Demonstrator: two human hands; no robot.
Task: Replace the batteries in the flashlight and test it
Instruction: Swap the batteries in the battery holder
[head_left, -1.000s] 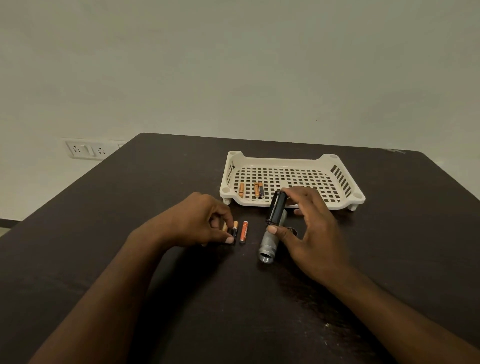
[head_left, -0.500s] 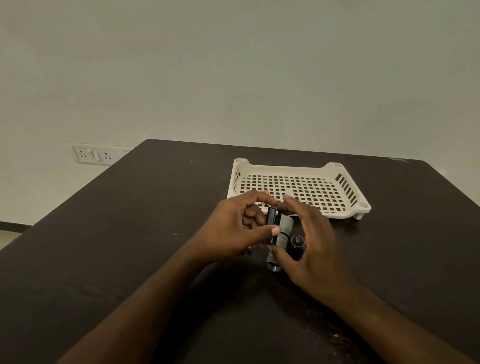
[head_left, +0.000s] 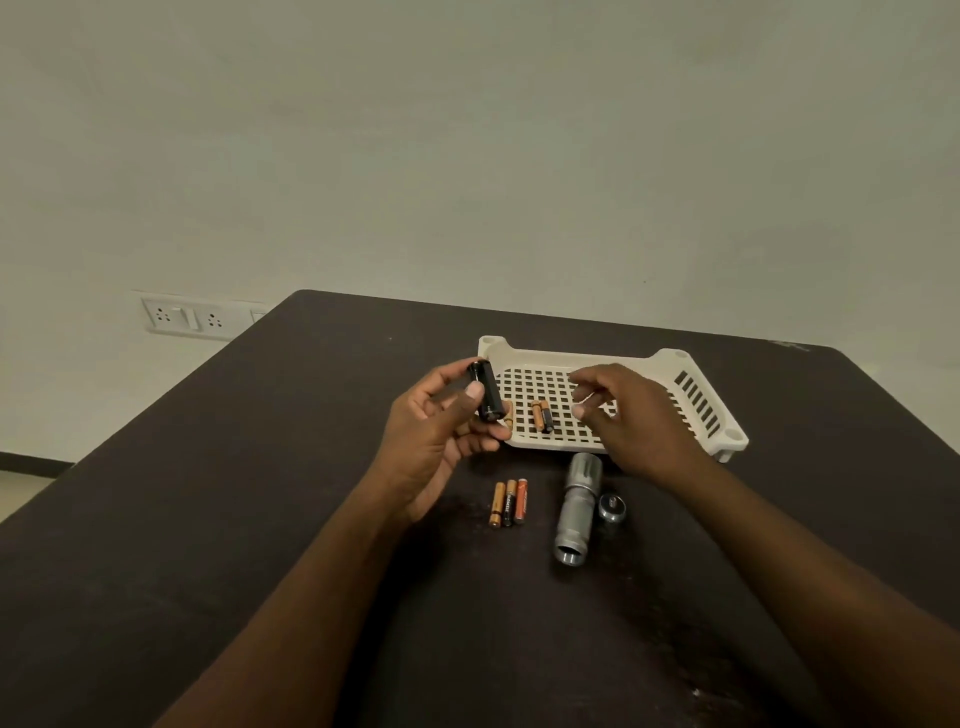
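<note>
My left hand (head_left: 434, 436) holds a black cylindrical battery holder (head_left: 485, 389) upright-tilted above the table, thumb on its side. My right hand (head_left: 628, 415) hovers over the white tray (head_left: 691, 379), fingers loosely curled and holding nothing. The silver flashlight body (head_left: 576, 506) lies on the dark table (head_left: 260, 493) with its open end toward me. Its tail cap (head_left: 612, 508) lies just to its right. Three small batteries (head_left: 509, 502) lie side by side left of the flashlight. More batteries (head_left: 542, 415) lie in the tray, one partly hidden behind the holder.
A wall socket panel (head_left: 189, 317) is on the wall at the left, beyond the table edge. The table's far edge runs behind the tray.
The battery holder passed from my right hand into my left, which lifted it up and to the left. My right hand let go and moved over the tray. The flashlight body lies uncovered.
</note>
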